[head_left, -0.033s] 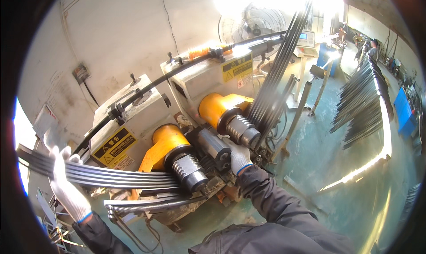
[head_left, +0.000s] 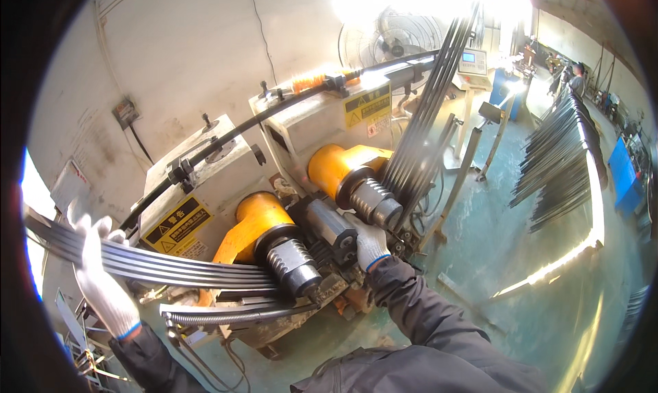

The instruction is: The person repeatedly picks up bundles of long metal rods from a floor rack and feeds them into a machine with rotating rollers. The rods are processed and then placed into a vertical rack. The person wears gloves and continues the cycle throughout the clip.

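Note:
A bundle of several long dark metal bars (head_left: 164,266) runs left from the nearer ribbed roller (head_left: 291,263) of a bending machine. My left hand (head_left: 103,276), in a white glove, lies across the bars near their left end. Its fingers stretch up past them, spread and somewhat blurred. At the machine's middle, my gloved right hand (head_left: 372,245) touches the side of a grey metal block (head_left: 330,223), just below the farther ribbed roller (head_left: 375,199). Its fingertips are hidden. Another stretch of bars (head_left: 432,98) rises from that roller toward the upper right.
Yellow-orange housings (head_left: 260,215) carry the rollers. A dark rod (head_left: 233,136) crosses the machine top. Behind stand a fan (head_left: 394,43) and a control panel (head_left: 473,62). Many dark bars (head_left: 555,160) hang on a rack at right. Farther back is another person (head_left: 577,81).
The left end of the bars has risen slightly, and my left hand has shifted up a little with it. My right hand stays in place.

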Tool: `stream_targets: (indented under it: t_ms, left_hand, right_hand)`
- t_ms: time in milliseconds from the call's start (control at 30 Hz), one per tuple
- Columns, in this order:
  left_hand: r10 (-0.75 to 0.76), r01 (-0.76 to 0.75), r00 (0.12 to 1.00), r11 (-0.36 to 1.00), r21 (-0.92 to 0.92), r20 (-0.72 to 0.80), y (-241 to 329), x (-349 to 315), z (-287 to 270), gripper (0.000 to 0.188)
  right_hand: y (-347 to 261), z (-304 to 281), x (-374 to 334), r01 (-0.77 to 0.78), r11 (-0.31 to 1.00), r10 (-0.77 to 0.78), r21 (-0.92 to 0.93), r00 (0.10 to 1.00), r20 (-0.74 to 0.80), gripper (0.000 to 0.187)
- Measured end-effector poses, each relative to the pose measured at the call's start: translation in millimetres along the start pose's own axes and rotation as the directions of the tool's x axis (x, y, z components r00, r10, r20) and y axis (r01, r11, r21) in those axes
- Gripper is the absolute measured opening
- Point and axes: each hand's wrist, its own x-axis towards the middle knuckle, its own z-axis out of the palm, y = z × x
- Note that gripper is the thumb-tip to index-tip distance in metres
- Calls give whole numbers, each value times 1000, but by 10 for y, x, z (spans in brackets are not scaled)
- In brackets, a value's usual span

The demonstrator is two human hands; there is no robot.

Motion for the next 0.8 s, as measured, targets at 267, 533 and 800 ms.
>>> stream_targets:
  t_ms: [267,533,800]
  left_hand:
    - [238,-283,900,956,73,366,233,-199,1200,36]
    - [258,-344,807,936,69,531,126,-278,1742,22]
    - [217,-284,793,958,30,569,75,-247,1678,27]
  right_hand:
    - [96,-67,63,-25,997,22,-80,999,-29,24]
    - [160,-132,98,-47,998,48,-46,999,11,25]
    - [291,-180,141,170,951,-152,-258,984,89,29]
